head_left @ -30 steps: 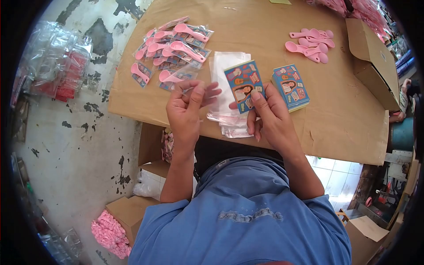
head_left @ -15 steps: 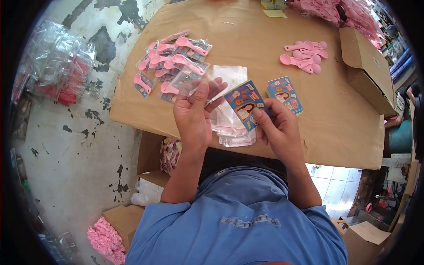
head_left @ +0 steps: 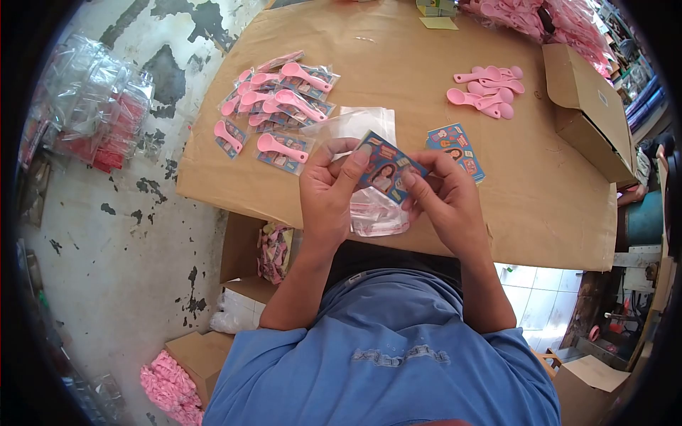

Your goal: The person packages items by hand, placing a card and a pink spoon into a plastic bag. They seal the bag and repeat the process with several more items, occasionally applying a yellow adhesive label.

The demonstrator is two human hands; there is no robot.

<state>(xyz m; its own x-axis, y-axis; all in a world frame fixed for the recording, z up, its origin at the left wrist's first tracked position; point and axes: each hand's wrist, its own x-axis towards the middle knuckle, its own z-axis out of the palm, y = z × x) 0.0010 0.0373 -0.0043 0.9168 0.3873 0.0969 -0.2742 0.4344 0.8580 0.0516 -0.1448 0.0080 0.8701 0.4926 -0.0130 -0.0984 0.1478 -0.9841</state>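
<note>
A printed blue card (head_left: 385,173) is held over the table between my left hand (head_left: 330,188) and my right hand (head_left: 447,199). The fingers of both hands are closed on it; a clear bag around its left part is hard to make out. Beneath the hands lie clear plastic bags (head_left: 380,219). A stack of similar cards (head_left: 462,153) sits just beyond my right hand. To the left is a pile of bagged cards with pink spoons (head_left: 302,104), the nearest pack (head_left: 282,148) close to my left hand. Loose pink spoons (head_left: 490,92) lie farther right.
The brown-covered table (head_left: 398,78) bears an open cardboard box (head_left: 590,113) at its right edge and a heap of bagged pink items (head_left: 511,18) at the back. Another box (head_left: 241,248) with packs in it is below the front edge.
My left hand has moved right and down to meet the card, which is now between both hands. A pack with a pink spoon that my left hand partly covered is now in full view.
</note>
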